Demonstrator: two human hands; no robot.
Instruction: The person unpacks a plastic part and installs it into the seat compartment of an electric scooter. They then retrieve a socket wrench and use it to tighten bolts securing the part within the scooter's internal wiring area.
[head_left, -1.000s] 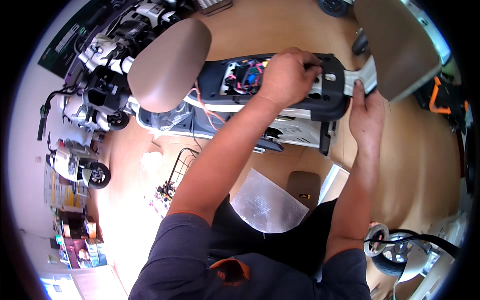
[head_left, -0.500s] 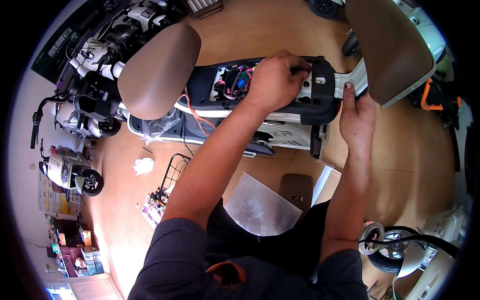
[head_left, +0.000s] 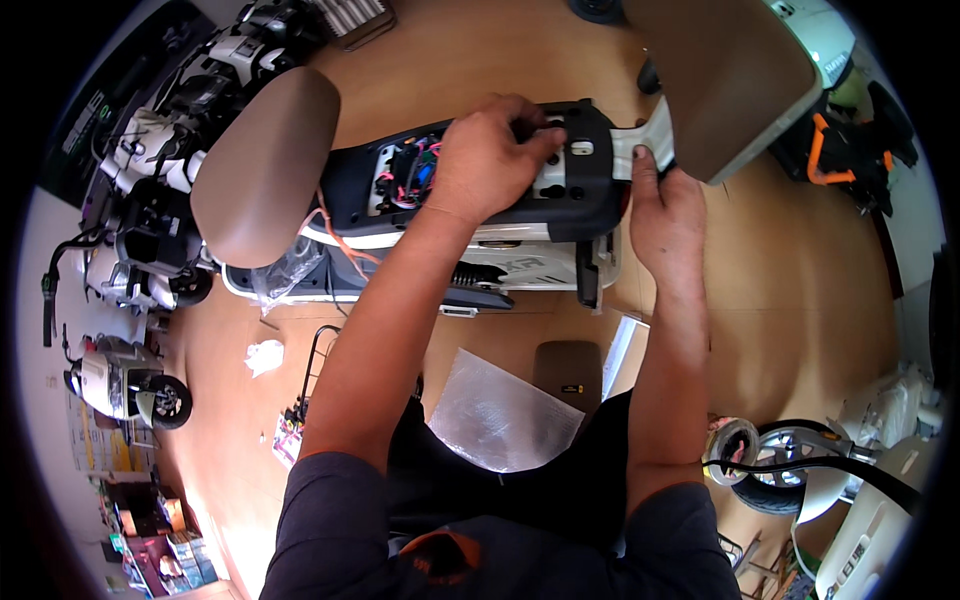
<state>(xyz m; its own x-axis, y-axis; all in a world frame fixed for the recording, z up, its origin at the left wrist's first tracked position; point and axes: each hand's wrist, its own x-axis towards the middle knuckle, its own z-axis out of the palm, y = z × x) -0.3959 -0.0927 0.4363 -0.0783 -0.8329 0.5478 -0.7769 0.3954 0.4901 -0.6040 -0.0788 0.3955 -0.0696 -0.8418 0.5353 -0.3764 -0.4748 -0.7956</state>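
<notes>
A scooter lies across the view, its dark rear tail panel [head_left: 345, 195] exposed around a compartment of coloured wires [head_left: 408, 172]. Over the white mounting plate [head_left: 550, 178] beside those wires, my left hand [head_left: 485, 160] is closed in a pinch; whatever its fingertips hold is too small or hidden. My right hand [head_left: 668, 215] grips the white bracket [head_left: 640, 140] at the tail's end, thumb on top and fingers mostly out of sight beneath. That bracket carries a brown padded backrest [head_left: 735, 90]. The brown seat [head_left: 268, 165] stands at the tail's left, with an orange cable near it.
Below the scooter lie a sheet of bubble wrap [head_left: 505, 415] and a brown pad [head_left: 568, 375] on the floor. Other scooters [head_left: 125, 375] line the left side. A roll of tape [head_left: 733, 445] is beside a wheel [head_left: 785, 470] at lower right.
The scooter and both hands appear farther left in the picture as the view shifts. My left hand still pinches over the plate; my right keeps its grip on the bracket.
</notes>
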